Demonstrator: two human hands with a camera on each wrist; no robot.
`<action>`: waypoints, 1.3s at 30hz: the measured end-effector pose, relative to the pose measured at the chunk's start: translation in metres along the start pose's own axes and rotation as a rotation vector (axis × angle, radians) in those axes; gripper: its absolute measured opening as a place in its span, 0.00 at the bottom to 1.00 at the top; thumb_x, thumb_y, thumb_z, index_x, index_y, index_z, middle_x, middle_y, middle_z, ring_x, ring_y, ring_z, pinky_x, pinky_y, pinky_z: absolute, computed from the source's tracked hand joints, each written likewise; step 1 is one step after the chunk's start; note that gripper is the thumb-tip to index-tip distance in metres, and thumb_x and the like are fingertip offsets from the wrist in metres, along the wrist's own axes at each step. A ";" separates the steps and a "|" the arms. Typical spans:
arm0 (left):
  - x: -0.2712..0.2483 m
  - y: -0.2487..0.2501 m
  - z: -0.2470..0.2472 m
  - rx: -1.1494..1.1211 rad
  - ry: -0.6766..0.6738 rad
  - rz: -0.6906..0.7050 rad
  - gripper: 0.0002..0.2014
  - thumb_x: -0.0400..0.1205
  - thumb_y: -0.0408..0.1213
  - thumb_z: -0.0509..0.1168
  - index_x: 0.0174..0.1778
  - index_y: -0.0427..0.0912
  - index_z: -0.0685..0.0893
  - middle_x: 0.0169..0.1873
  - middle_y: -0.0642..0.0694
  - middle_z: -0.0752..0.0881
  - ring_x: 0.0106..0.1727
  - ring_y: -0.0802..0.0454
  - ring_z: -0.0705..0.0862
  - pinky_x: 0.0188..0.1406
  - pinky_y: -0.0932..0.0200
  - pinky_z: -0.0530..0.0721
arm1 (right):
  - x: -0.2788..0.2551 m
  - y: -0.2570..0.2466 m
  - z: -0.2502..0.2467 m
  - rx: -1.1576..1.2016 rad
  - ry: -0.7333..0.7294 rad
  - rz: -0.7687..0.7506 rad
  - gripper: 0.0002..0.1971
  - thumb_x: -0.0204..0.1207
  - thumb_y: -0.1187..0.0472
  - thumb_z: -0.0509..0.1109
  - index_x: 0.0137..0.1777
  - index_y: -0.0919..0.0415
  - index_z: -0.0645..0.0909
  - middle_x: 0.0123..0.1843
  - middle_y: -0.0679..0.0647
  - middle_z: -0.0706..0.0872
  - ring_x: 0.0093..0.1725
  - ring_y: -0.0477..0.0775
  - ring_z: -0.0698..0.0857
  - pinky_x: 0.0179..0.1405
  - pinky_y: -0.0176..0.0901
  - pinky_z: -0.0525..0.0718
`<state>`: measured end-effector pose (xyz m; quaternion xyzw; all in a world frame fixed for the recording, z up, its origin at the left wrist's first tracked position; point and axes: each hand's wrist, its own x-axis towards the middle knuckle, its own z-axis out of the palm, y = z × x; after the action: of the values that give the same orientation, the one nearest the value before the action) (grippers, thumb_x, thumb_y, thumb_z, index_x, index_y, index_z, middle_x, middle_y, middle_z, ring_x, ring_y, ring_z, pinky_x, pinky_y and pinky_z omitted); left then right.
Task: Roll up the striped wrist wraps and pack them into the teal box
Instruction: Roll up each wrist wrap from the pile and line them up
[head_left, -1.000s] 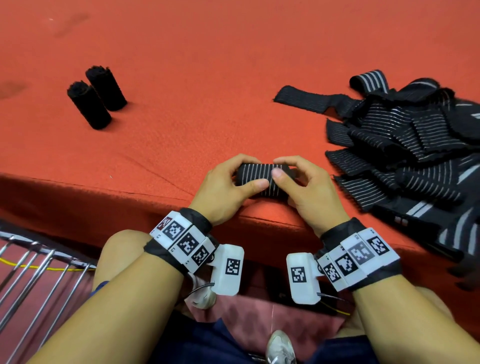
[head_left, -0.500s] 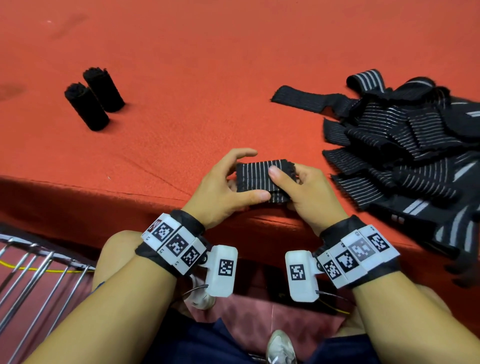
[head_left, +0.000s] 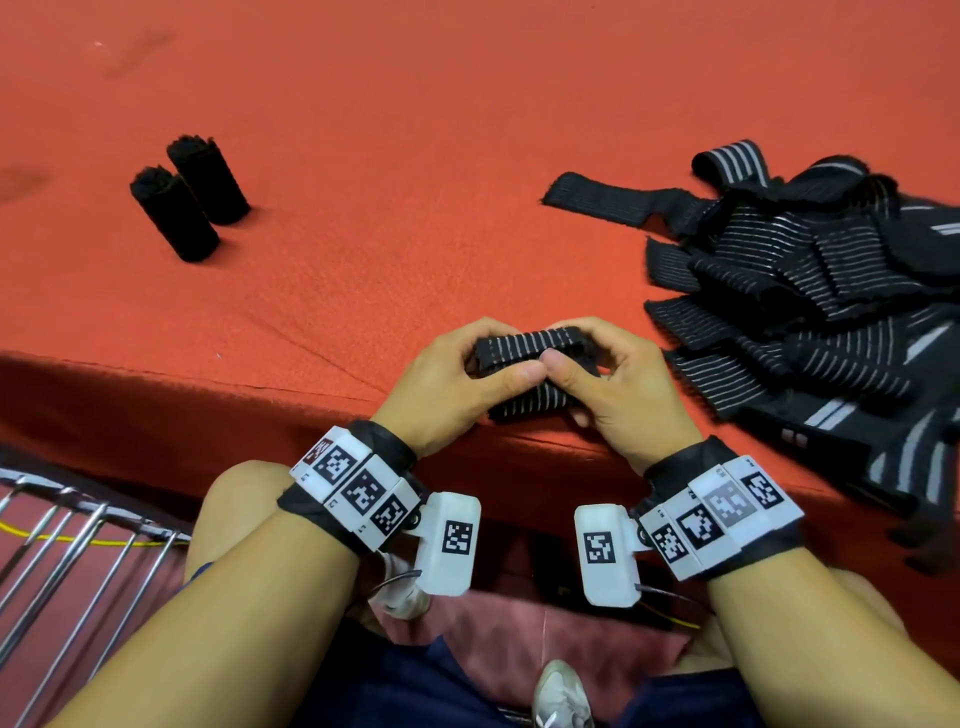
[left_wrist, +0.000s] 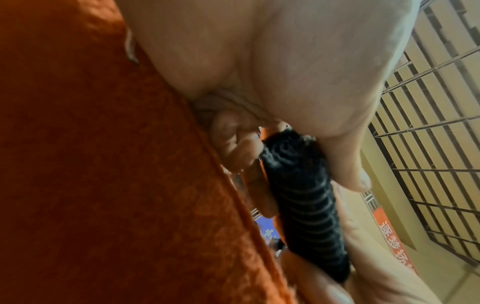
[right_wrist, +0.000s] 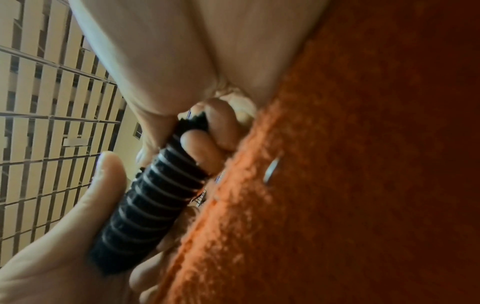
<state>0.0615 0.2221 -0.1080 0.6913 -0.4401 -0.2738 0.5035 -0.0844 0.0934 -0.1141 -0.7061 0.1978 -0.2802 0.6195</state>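
A black wrist wrap with white stripes (head_left: 524, 347), partly rolled, lies between both hands at the near edge of the red table (head_left: 467, 156). My left hand (head_left: 457, 376) grips its left end with thumb in front and fingers curled behind. My right hand (head_left: 605, 382) grips the right end the same way, and the two thumbs meet in front. The left wrist view shows the roll (left_wrist: 303, 197) end-on between thumb and fingers; the right wrist view shows the roll (right_wrist: 153, 197) likewise. No teal box is in view.
Two rolled black wraps (head_left: 189, 195) lie side by side at the far left of the table. A heap of unrolled striped wraps (head_left: 810, 301) covers the right side. A metal rack (head_left: 67, 551) stands below the table at the lower left.
The wrap was a tight roll a second ago, then showed a flat flap held up; now both hands curl the flap over and the thumbs have come together.
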 end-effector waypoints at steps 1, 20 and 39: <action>0.000 0.000 0.000 0.007 -0.009 0.009 0.15 0.75 0.58 0.74 0.51 0.56 0.86 0.43 0.49 0.89 0.41 0.59 0.86 0.42 0.54 0.86 | 0.000 0.000 0.000 -0.004 0.001 -0.004 0.11 0.73 0.52 0.78 0.51 0.56 0.87 0.37 0.57 0.85 0.21 0.51 0.75 0.18 0.38 0.72; 0.001 -0.006 0.001 0.102 -0.006 0.019 0.20 0.74 0.66 0.68 0.51 0.56 0.88 0.43 0.50 0.91 0.44 0.47 0.90 0.50 0.36 0.88 | 0.002 0.002 0.002 -0.074 0.038 0.030 0.04 0.82 0.62 0.73 0.50 0.52 0.87 0.36 0.54 0.85 0.22 0.46 0.78 0.16 0.36 0.76; 0.003 -0.009 0.002 -0.141 0.244 0.060 0.18 0.72 0.49 0.74 0.55 0.49 0.82 0.52 0.54 0.88 0.47 0.56 0.89 0.54 0.45 0.89 | 0.010 -0.004 0.024 -0.253 0.165 0.033 0.20 0.64 0.40 0.76 0.54 0.47 0.85 0.45 0.47 0.90 0.36 0.54 0.91 0.41 0.58 0.89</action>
<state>0.0649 0.2194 -0.1172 0.6689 -0.3758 -0.2028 0.6084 -0.0619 0.1062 -0.1101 -0.7498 0.2930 -0.2999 0.5118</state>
